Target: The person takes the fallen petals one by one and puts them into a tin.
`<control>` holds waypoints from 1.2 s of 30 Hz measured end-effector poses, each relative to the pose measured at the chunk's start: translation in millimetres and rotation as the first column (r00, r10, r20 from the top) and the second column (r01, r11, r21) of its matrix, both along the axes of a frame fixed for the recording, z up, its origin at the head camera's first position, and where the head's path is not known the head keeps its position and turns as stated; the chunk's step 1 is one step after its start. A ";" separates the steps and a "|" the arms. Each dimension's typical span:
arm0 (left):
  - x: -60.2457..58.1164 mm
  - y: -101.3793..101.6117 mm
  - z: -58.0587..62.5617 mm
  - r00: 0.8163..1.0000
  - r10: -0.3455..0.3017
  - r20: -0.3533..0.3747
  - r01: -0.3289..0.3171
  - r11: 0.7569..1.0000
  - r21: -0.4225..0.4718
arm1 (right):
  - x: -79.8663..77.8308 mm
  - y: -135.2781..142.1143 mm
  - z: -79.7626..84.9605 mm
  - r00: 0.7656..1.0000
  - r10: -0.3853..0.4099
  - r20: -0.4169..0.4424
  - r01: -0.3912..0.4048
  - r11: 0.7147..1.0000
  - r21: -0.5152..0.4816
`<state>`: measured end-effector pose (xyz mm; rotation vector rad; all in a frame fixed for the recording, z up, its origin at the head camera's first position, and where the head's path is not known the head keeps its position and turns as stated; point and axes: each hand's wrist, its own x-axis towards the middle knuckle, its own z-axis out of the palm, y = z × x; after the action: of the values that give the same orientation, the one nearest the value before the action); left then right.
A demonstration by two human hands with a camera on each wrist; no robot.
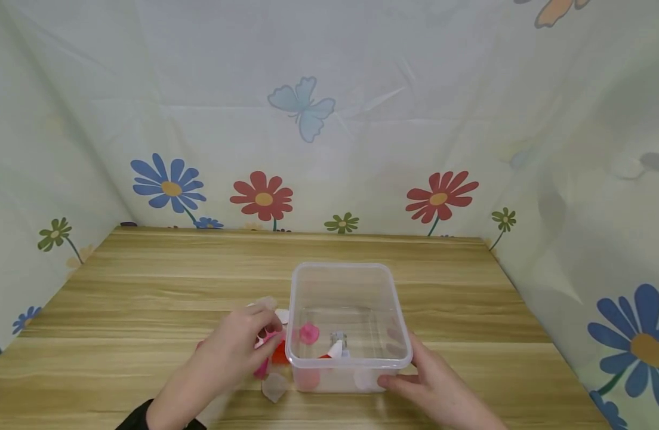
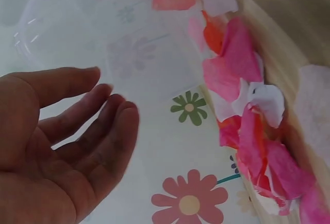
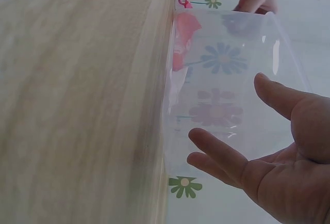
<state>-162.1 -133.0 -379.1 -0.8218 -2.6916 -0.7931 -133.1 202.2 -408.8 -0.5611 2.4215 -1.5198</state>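
Observation:
A clear plastic box [image 1: 349, 362] without a lid stands at the front of the table, with a few pink, red and white petal-like pieces inside. Beside its left wall lies a pile of thin pink, red and white petal-like pieces [image 2: 247, 115]. My left hand [image 1: 235, 340] hovers over this pile, close to the box; its fingers bend loosely with nothing between them in the left wrist view. At the box's front right corner is my right hand [image 1: 434, 382], thumb at the front wall and fingers spread along the right side.
The wood-grain table [image 1: 200, 263] is enclosed at the back and sides by a pale curtain [image 1: 211, 119] printed with flowers and butterflies. One whitish petal-like piece [image 1: 274, 387] lies apart, near the box's front left corner.

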 end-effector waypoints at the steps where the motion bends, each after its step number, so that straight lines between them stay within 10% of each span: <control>1: 0.0 -0.4 -2.7 1.000 -0.007 0.012 0.008 1.000 -0.029 | 0.1 -0.2 0.6 1.000 -0.004 0.007 0.003 1.000 0.004; 12: 0.9 -1.5 -25.7 0.980 -0.097 0.174 0.126 0.978 -0.167 | -0.5 -1.8 1.0 1.000 -0.002 0.029 0.002 1.000 -0.005; 36: 4.4 0.4 -38.2 0.905 -0.100 0.413 0.179 0.971 -0.157 | -1.3 -1.8 2.9 0.999 -0.013 0.042 0.013 1.000 0.018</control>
<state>-157.7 -132.6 -417.3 -1.0011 -3.1435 -0.8209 -134.4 200.4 -405.9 -0.5053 2.4087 -1.4985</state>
